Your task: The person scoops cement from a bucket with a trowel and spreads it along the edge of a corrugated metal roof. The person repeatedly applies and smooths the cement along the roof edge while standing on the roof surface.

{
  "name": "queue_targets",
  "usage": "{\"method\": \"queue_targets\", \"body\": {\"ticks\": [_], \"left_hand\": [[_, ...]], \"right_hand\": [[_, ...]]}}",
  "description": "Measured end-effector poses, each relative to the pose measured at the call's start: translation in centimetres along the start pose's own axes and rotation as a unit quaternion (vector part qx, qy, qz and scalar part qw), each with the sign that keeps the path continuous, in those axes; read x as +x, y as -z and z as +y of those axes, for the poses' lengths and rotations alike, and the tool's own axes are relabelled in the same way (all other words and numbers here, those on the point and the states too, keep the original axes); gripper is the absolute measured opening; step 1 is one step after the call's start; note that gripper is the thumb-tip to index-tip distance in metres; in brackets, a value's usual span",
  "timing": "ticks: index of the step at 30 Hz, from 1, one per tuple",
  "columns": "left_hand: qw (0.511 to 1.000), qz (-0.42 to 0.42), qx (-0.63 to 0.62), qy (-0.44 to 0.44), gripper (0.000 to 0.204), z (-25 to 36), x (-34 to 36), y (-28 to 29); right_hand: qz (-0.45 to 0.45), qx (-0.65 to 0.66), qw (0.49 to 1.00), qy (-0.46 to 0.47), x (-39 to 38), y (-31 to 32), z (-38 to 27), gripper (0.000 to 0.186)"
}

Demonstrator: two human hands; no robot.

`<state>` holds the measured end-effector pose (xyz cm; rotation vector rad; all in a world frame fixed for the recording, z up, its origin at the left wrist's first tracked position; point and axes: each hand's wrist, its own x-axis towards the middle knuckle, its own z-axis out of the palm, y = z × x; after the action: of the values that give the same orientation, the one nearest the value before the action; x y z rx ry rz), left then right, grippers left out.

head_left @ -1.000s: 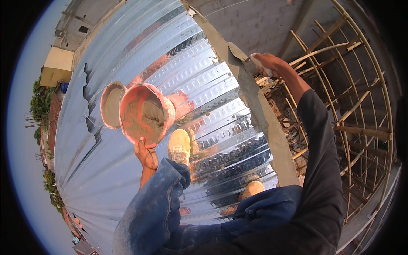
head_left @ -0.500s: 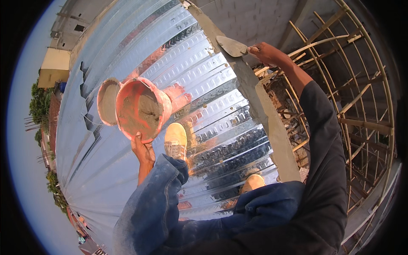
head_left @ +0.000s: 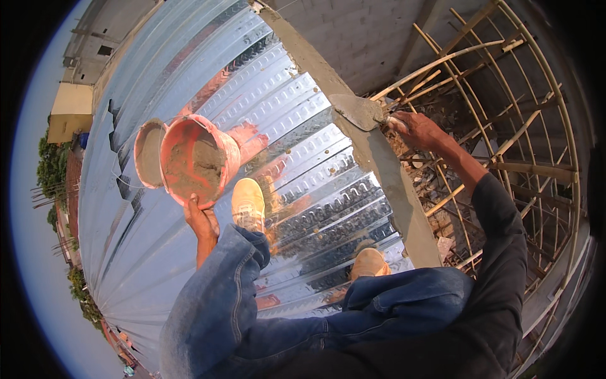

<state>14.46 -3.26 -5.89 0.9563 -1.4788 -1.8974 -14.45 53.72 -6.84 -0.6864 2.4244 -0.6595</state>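
Note:
My right hand (head_left: 413, 131) is closed round the handle of a trowel (head_left: 356, 112), whose blade lies flat against a strip of wet mortar (head_left: 385, 155) along the wall's top edge. At the left, my left hand (head_left: 201, 220) grips the lower rim of a tilted red bucket (head_left: 228, 158). Its mouth faces me and shows grey mortar (head_left: 205, 161) inside, partly smeared on the wall of the bucket. Against it stands a second bucket (head_left: 150, 153) filled with smooth grey mortar. My fingers inside the near bucket's rim are partly hidden.
Shiny corrugated metal sheeting (head_left: 303, 208) lies under both my shoes (head_left: 248, 202). Right of the mortar strip the level drops to rubble, with bamboo scaffolding (head_left: 505, 148) rising there. A grey block wall (head_left: 353, 38) stands at the far side; jagged sheet edges (head_left: 113, 132) show at the left.
My right hand has drawn the trowel nearer to me and a little right along the mortar strip. The left hand keeps hold of the bucket; the whole view has shifted slightly.

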Motion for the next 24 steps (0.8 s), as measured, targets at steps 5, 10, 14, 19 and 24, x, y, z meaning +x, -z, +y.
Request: {"method": "queue_targets", "body": {"ticks": [5,10,14,19,24], "left_hand": [[1.0,0.01,0.016,0.017,0.044,0.7,-1.1,-2.0],[0.999,-0.019,0.033,0.017,0.041,1.2,-0.9,-1.3],[0.999,-0.044,0.031,0.002,0.038,0.7,-0.4,-1.2],[0.999,-0.028,0.042,0.001,0.036,0.8,0.1,0.4],[0.999,-0.044,0.03,0.008,0.036,0.5,-0.2,-0.6]], "right_hand": [[0.05,0.027,0.997,-0.046,-5.0,-2.9,3.9,0.06],[0.149,0.092,0.984,-0.039,-5.2,-2.2,3.1,0.05],[0.174,0.043,0.984,-0.014,-2.3,-2.5,3.2,0.041],[0.098,0.179,0.977,-0.056,2.4,-1.5,-1.8,0.048],[-0.003,0.193,0.979,-0.072,6.8,1.7,-4.3,0.053]]}}
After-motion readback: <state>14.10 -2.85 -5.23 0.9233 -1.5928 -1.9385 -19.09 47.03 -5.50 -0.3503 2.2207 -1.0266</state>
